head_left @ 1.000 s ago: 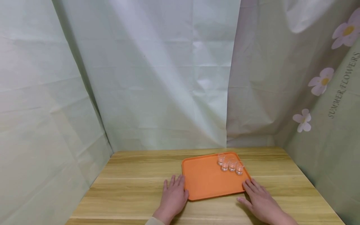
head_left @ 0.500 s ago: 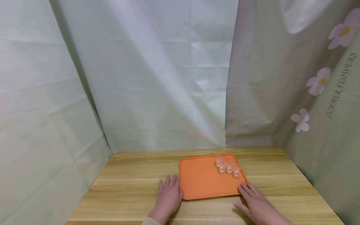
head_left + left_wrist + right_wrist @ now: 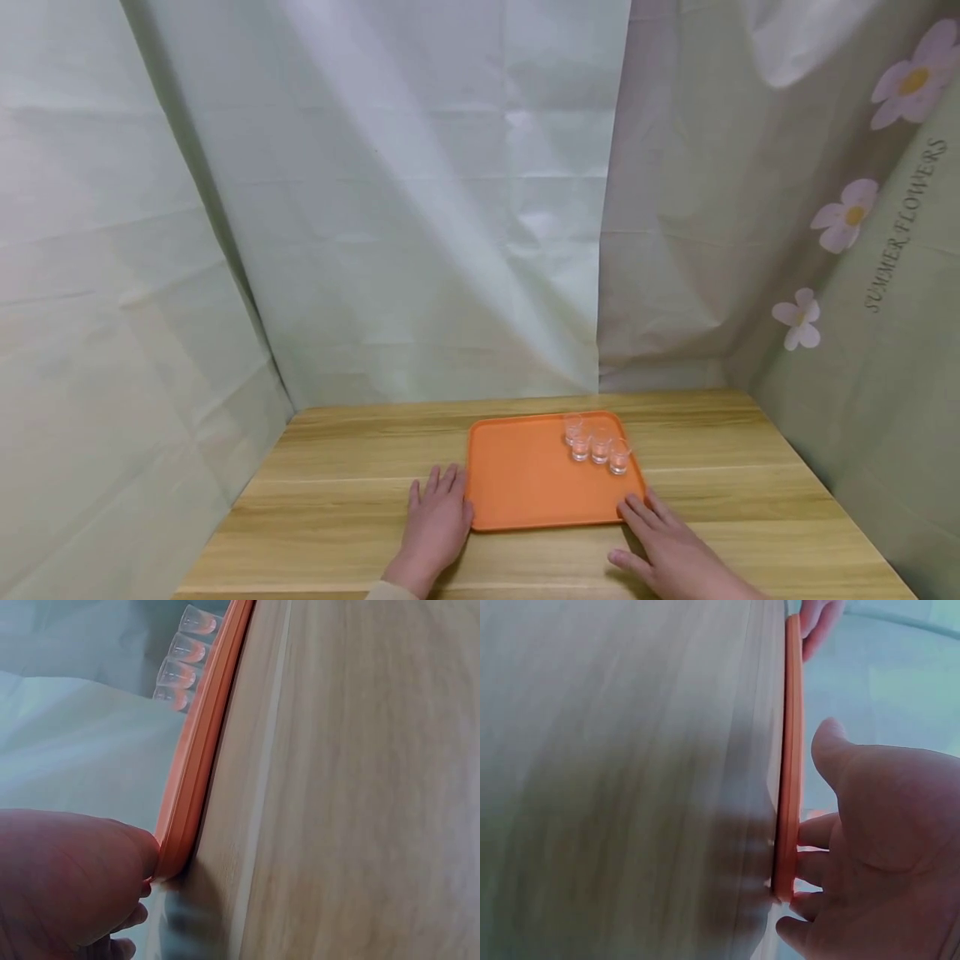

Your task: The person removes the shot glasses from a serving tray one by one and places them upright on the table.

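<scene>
Soft even light (wrist views blurred)

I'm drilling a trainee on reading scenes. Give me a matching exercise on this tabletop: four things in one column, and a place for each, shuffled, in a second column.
Things:
1. left hand
2. right hand
3. glasses
4. tray

Places:
A. in the tray's far right corner
B. flat on the table, between the hands
C. at the tray's near right corner
D. at the tray's left edge

Pairs: 1-D, 2-C, 3-A, 4-B
</scene>
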`<state>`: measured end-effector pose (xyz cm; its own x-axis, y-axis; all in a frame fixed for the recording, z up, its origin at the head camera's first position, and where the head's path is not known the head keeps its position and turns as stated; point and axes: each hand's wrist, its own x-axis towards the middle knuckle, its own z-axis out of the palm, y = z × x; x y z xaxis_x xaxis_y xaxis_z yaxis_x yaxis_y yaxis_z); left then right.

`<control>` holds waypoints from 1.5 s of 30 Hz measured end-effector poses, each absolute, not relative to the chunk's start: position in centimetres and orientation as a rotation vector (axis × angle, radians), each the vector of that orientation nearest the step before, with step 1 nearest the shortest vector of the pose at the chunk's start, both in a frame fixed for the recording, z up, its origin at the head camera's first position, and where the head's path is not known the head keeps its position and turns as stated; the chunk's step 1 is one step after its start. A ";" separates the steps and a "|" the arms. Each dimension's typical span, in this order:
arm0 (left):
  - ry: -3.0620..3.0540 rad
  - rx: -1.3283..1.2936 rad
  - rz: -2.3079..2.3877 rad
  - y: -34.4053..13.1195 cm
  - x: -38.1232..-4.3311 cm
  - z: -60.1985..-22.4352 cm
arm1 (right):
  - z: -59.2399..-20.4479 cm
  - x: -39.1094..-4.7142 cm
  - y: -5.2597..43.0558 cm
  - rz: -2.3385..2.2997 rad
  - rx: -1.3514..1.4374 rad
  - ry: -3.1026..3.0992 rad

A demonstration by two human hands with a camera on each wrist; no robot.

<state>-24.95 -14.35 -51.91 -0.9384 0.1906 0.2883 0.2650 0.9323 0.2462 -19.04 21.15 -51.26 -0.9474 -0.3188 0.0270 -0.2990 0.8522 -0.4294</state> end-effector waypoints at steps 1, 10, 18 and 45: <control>-2.833 -0.332 -0.414 -14.5 -25.0 -52.0 | -51.3 -19.0 21.0 -0.687 -0.498 2.966; -2.786 -0.328 -0.432 -16.0 -25.4 -52.6 | -51.6 -19.1 19.7 -0.697 -0.534 2.940; -2.705 -0.349 -0.501 -17.2 -25.7 -53.3 | -51.1 -18.9 18.6 -0.733 -0.585 2.902; -2.725 -0.288 -0.697 -18.5 -26.7 -55.0 | -49.9 -20.6 19.5 -0.869 -0.463 3.072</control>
<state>-26.71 -18.49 -54.97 -0.9308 0.1157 0.3467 0.2680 0.8610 0.4323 -20.60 19.49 -49.90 -0.9554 -0.2502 0.1570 -0.2953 0.8141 -0.5000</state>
